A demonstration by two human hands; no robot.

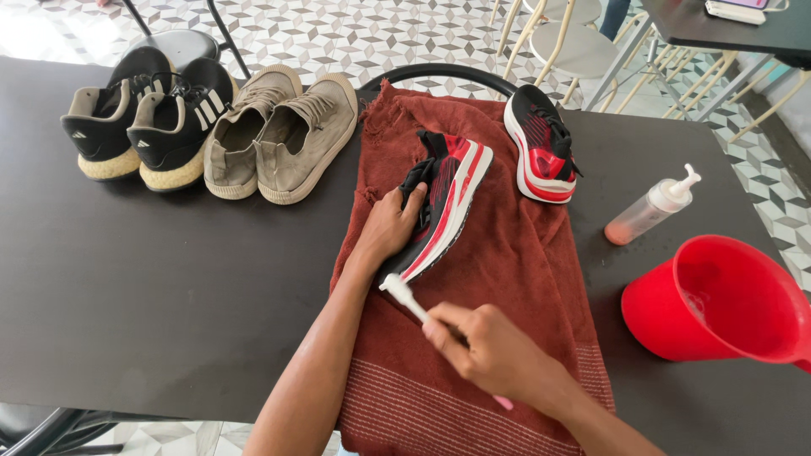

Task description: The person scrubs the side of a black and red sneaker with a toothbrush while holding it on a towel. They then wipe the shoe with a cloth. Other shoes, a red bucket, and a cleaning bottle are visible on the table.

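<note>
the left hand (390, 228) is gripping the red-and-black sneaker (446, 203) tilted on its side on the rust towel (507, 279), turning its sole edge toward the white toothbrush (404, 296) that the right hand (490, 350) is pinching, while the towel is shielding the counter (152, 279).

You're getting bright, even daylight here, mostly pouring in from the top left where the patterned white tile floor (51, 29) is blowing out. The matte black tabletop (152, 279) is picking up a soft sheen, and shadows are staying faint. Edges are bowing a bit, wide-angle style. Everything's looking sharp enough.
</note>
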